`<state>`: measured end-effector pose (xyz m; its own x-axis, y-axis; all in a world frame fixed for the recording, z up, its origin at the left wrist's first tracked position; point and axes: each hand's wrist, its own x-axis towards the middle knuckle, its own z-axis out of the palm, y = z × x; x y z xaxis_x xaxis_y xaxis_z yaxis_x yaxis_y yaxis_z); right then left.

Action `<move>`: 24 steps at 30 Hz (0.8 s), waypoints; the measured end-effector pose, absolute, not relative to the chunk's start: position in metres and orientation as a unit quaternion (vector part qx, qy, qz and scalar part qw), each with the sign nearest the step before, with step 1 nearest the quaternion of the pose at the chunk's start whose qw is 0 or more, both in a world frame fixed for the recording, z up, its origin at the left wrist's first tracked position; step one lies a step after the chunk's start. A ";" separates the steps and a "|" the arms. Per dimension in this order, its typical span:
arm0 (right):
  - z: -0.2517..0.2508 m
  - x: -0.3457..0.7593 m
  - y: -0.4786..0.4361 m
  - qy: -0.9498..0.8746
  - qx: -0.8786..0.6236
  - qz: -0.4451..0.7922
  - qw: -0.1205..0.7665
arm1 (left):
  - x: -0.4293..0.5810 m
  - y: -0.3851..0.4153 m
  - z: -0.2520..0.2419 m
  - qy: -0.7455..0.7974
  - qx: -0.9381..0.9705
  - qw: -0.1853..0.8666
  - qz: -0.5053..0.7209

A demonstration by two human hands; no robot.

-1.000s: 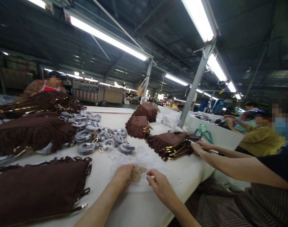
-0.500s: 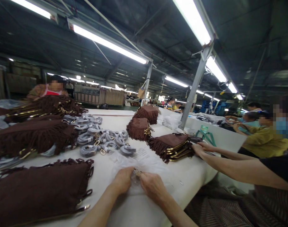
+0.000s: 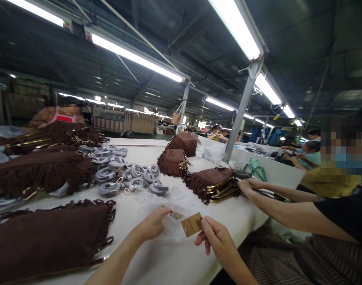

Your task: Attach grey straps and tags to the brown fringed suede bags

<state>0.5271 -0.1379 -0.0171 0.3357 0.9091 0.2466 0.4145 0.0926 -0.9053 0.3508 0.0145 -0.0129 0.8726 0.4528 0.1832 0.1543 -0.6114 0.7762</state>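
Observation:
My right hand [image 3: 218, 237] pinches the right edge of a tan card tag [image 3: 191, 225] between thumb and fingers. A thin string shows at the tag's lower left. My left hand [image 3: 153, 223] is closed at a small metal piece [image 3: 172, 213] above a clear plastic bag [image 3: 181, 204] on the white table [image 3: 157, 257]. To the left lies a large brown fringed bag [image 3: 56, 237] with gold hardware. Beyond my hands sit coiled grey straps [image 3: 133, 176] in wrapping, some with gold clips.
Brown fringed bags are stacked at the left [image 3: 41, 168], the centre back [image 3: 172, 160] and the right [image 3: 210, 180]. A co-worker's hands [image 3: 249, 186] touch the right stack. Another person [image 3: 63, 114] is at the far left. A metal post [image 3: 242, 107] rises behind.
My right hand has moved right, away from my left hand, and now holds the tan tag out in view. The plastic bag is less bunched between my hands.

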 end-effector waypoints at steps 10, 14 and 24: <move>0.002 0.518 -0.132 -0.503 -0.609 0.237 0.565 | 0.310 -0.046 -0.008 0.203 0.652 0.716 0.145; -0.012 0.529 -0.143 -0.515 -0.641 0.231 0.519 | 0.281 -0.042 -0.021 0.290 0.639 0.696 0.151; -0.042 0.485 -0.141 -0.661 -0.621 0.156 0.391 | 0.222 -0.076 -0.009 0.403 0.816 0.399 0.117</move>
